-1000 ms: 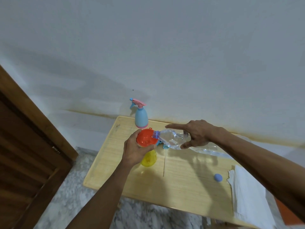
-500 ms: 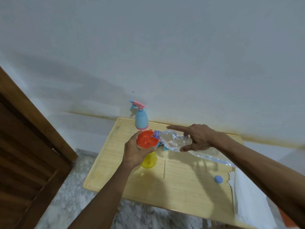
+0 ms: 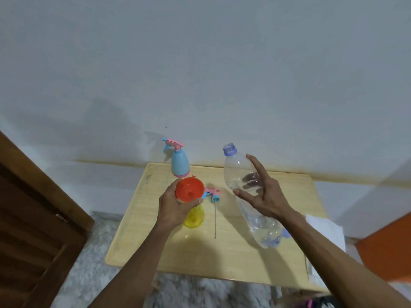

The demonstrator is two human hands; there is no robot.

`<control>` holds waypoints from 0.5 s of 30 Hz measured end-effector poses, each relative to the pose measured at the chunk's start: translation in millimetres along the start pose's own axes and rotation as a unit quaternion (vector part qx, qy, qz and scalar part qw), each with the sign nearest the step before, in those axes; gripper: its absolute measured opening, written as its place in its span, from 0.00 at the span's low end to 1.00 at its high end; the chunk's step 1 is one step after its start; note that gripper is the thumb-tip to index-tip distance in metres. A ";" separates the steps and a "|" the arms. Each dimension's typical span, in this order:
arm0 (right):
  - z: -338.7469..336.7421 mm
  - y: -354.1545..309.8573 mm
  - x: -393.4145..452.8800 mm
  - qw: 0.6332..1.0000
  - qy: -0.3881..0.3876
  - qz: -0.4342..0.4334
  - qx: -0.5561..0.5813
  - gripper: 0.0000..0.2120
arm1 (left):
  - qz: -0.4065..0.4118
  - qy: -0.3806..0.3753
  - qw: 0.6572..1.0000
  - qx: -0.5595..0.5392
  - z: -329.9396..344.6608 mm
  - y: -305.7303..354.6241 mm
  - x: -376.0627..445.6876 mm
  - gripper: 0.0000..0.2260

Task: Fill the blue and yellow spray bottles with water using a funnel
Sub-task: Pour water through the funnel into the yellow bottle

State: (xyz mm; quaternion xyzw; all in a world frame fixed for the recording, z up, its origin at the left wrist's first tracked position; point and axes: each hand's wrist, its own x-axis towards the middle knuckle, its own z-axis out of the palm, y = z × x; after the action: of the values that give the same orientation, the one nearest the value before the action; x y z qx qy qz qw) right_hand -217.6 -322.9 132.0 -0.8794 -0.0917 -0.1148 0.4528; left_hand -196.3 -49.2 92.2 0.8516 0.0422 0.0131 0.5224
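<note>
Orange funnel (image 3: 189,189) sits in the yellow spray bottle (image 3: 194,217) on the tabletop (image 3: 240,247), steadied by the left hand (image 3: 175,206). Right hand's fingers (image 3: 255,167) grasp the nearly empty clear bottle (image 3: 239,172), mouth up; best hold the funnel until it drains.

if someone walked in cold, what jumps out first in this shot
The orange funnel stands out first, seated in the yellow spray bottle at the table's middle, steadied by the left hand. Next, the large clear plastic bottle, uncapped and mouth up, gripped in the right hand to the right. The blue spray bottle stands capped by the wall.
</note>
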 end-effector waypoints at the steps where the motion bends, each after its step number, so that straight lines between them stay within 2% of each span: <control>1: -0.4 1.6 -5.8 0.999 0.035 0.012 0.009 0.47 | 0.005 -0.005 1.000 0.003 1.3 0.7 -0.4 0.39; 9: 6.9 18.6 -34.9 0.976 0.192 0.099 0.007 0.49 | 0.004 -0.012 1.000 -0.004 -0.8 0.1 1.7 0.40; 15: 12.3 30.1 -50.3 0.958 0.247 0.142 0.027 0.50 | 0.000 0.001 1.000 -0.002 -0.9 4.0 0.2 0.39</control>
State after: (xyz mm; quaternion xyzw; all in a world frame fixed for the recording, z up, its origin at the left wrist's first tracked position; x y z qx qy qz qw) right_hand -256.3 -332.9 87.4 -0.8154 0.1455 -0.2602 0.4963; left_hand -196.0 -50.2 96.2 0.8507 0.0423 0.0139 0.5238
